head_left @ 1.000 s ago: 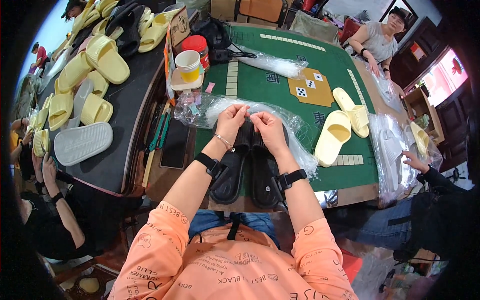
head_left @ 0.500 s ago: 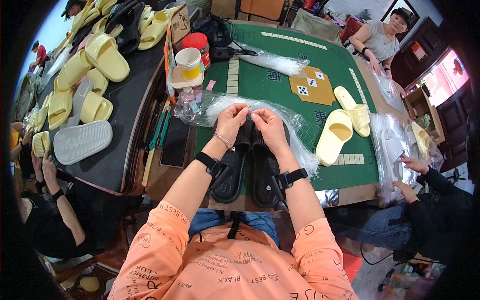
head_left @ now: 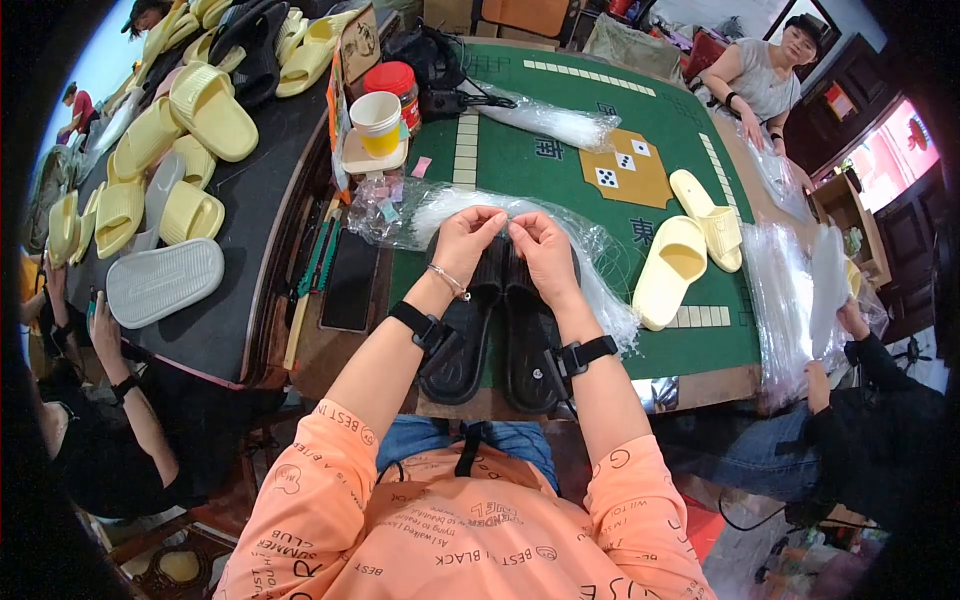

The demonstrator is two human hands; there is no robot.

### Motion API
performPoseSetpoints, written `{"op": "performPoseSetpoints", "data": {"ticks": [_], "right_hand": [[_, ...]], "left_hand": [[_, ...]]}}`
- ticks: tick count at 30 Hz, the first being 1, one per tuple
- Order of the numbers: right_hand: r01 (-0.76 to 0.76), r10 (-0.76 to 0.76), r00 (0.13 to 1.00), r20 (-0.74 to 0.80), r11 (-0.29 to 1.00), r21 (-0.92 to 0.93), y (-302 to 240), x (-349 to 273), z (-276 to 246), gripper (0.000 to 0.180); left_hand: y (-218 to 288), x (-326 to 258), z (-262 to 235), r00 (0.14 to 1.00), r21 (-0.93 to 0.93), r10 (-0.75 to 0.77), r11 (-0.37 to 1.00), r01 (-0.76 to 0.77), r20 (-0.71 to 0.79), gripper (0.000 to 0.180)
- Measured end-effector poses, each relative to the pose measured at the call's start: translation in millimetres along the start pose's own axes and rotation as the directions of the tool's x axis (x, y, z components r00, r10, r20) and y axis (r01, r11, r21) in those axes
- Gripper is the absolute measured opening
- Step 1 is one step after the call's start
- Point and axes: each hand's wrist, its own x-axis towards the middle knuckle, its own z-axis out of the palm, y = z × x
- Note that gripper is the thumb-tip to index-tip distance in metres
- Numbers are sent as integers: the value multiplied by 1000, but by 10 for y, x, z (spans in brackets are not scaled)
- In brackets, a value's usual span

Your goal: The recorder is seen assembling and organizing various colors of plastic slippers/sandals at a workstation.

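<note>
My left hand and my right hand are close together above a pair of black slippers. Thumb and forefinger of each are pinched at the tips, a small gap between the hands. Whatever they pinch is too small or thin to make out. The slippers lie side by side at the table's near edge, their upper ends partly covered by my hands. Just beyond runs a bundle of thin clear plastic strands in a clear bag. To the right, a pair of pale yellow slippers rests on the green tabletop.
A dark table at left bears piled yellow, black and grey slippers. A paper cup, a red-lidded jar and a green cutter stand or lie left of my hands. Co-workers' hands handle a grey slipper at right.
My pinched fingertips have drawn slightly apart. At right, a co-worker has raised a grey slipper from the plastic bags. At left, a co-worker's hand has let go of a yellow slipper.
</note>
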Motion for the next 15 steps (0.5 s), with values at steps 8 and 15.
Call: {"op": "performPoseSetpoints", "data": {"ticks": [8, 15], "right_hand": [[-64, 63, 998, 26, 996, 56, -43, -27, -18, 6], [-62, 61, 998, 20, 996, 69, -27, -36, -21, 7]], "left_hand": [[32, 21, -82, 990, -51, -106, 992, 111, 91, 13], [41, 10, -79, 988, -42, -128, 990, 132, 90, 13]]}}
